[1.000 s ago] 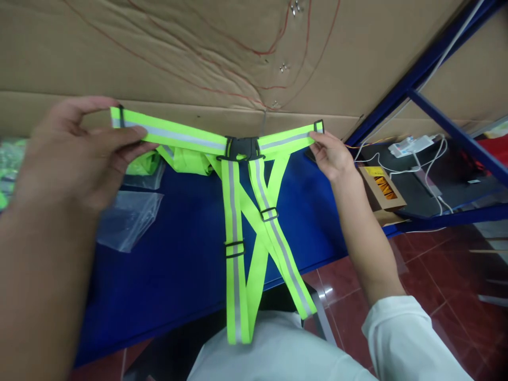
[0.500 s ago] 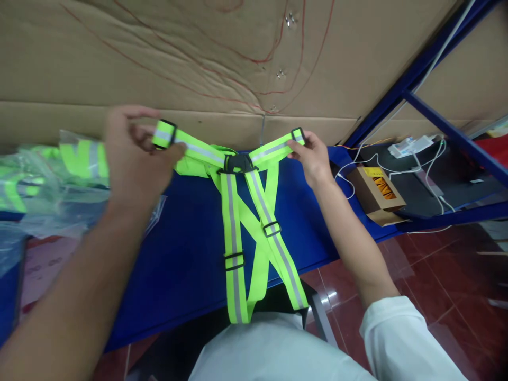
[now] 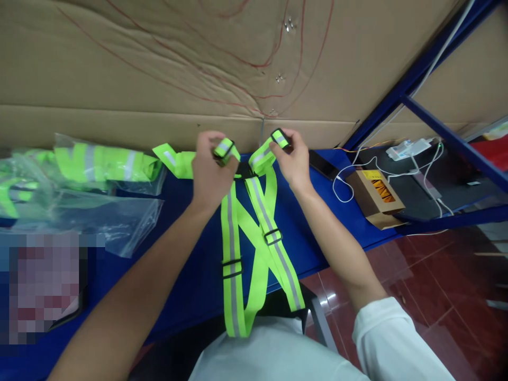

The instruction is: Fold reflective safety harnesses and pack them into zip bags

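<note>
A neon-yellow reflective harness (image 3: 254,238) with grey stripes and black sliders lies on the blue table (image 3: 186,275), its long straps hanging over the near edge onto my lap. My left hand (image 3: 208,172) pinches the left end of its waist belt, folded in toward the middle. My right hand (image 3: 293,159) pinches the right belt end, also folded inward. The two hands sit close together above the black buckle (image 3: 244,170), which is mostly hidden between them.
Clear plastic bags (image 3: 91,190) holding more folded yellow harnesses lie at the left. A cardboard wall (image 3: 159,69) stands behind the table. At the right are a dark phone (image 3: 323,165), a small brown box (image 3: 377,198), white cables and a blue shelf frame (image 3: 448,132).
Both hands have drawn the belt ends inward from a wide spread to meet over the buckle. The view has shifted, showing more bags at the left.
</note>
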Available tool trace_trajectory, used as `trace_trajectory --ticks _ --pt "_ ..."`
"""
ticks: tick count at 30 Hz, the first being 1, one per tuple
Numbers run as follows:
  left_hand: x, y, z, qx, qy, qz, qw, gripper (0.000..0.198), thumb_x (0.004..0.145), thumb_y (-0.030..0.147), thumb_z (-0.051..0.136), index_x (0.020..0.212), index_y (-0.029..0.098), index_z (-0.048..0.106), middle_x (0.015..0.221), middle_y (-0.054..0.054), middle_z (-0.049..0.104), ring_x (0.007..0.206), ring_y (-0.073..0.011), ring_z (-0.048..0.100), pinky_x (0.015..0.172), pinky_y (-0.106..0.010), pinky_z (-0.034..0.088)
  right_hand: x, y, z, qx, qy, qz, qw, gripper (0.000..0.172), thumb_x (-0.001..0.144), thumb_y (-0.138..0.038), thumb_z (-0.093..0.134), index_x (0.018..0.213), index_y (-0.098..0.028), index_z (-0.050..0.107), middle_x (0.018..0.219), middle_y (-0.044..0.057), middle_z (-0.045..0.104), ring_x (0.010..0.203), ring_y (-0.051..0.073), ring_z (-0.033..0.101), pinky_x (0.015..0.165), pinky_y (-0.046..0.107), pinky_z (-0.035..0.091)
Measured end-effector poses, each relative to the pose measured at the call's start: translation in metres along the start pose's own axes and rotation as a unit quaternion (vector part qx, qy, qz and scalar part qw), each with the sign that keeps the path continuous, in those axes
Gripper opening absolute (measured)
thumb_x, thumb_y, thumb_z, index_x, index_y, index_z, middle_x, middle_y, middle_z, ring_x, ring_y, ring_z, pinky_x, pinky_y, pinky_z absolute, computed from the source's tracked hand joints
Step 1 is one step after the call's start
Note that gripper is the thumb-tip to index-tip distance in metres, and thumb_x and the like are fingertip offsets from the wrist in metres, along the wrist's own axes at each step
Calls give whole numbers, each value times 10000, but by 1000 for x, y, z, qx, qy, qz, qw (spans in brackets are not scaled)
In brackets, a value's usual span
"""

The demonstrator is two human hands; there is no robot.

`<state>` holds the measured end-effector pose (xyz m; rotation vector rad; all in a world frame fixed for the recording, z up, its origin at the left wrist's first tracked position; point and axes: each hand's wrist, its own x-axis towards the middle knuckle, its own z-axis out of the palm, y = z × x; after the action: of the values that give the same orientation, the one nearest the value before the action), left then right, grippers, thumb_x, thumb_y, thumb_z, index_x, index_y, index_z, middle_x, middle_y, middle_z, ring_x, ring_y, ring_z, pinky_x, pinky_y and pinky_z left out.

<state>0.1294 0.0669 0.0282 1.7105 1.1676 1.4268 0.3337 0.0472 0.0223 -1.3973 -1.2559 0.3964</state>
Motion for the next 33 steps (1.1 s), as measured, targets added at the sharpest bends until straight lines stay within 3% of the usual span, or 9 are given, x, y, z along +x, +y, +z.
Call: trace_trajectory --ticks 4,9,12,18,22,24,27,30,33 --pt "20 -3 -30 -62 130 -50 988 489 713 -47 600 1134 187 516 953 10 577 751 -87 537 615 -174 453 3 25 -25 35 35 99 994 411 845 -517 692 1150 -275 560 1129 41 653 1044 220 668 870 365 594" --pt "22 -12 -59 -99 168 -156 968 482 696 -35 579 1093 202 440 865 50 510 645 -72 511 536 -172 484 0 48 -43 79 61 226 969 407 795 -434 710 1114 -247 540 1024 19 667 845 162 681 656 275 570" --pt "19 -18 -66 -121 163 -195 959 469 701 -1 626 1050 224 406 887 52 542 678 -78 564 569 -189 515 0 49 -43 83 52 225 969 459 765 -417 744 1140 -238 551 1015 18 681 788 140 666 616 247 537" --pt "29 -42 -65 -118 148 -236 953 473 705 50 626 1032 248 347 848 59 533 680 -79 580 714 -261 562 7 45 -29 69 12 187 980 585 750 -512 783 1227 -242 578 1051 32 690 877 158 682 688 266 568" --pt "27 -49 -74 -16 129 -186 974 525 680 59 621 1122 238 401 976 2 540 838 -141 614 837 -374 579 10 55 -35 1 1 162 987 588 776 -501 758 1265 -240 561 1112 60 669 964 197 678 807 359 598" --pt "19 -45 -81 72 105 -117 985 577 642 44 655 1174 205 501 1192 -81 539 1129 -229 592 1049 -485 501 9 58 -43 -50 2 135 990 574 772 -427 771 1271 -230 566 1187 95 642 1103 246 650 960 458 573" --pt "6 -35 -81 193 21 -17 981 443 717 111 694 1154 179 665 1427 -151 488 1436 -365 389 1242 -608 204 4 51 -46 -114 -27 65 991 453 801 -339 754 1221 -224 630 1348 149 583 1359 326 518 1184 568 406" --pt "0 -29 -65 254 -105 45 960 304 839 232 651 1136 226 718 1337 -136 617 1375 -390 485 1202 -630 209 -3 31 -29 -132 -126 -13 983 255 886 -347 703 1122 -251 708 1340 108 641 1365 298 539 1235 497 361" --pt "2 -29 -45 282 -212 75 933 262 808 311 703 1054 230 732 1255 -138 680 1308 -416 552 1173 -633 244 -8 11 1 -163 -299 -99 935 308 942 -419 679 1192 -241 709 1361 92 671 1325 273 587 1188 433 393"
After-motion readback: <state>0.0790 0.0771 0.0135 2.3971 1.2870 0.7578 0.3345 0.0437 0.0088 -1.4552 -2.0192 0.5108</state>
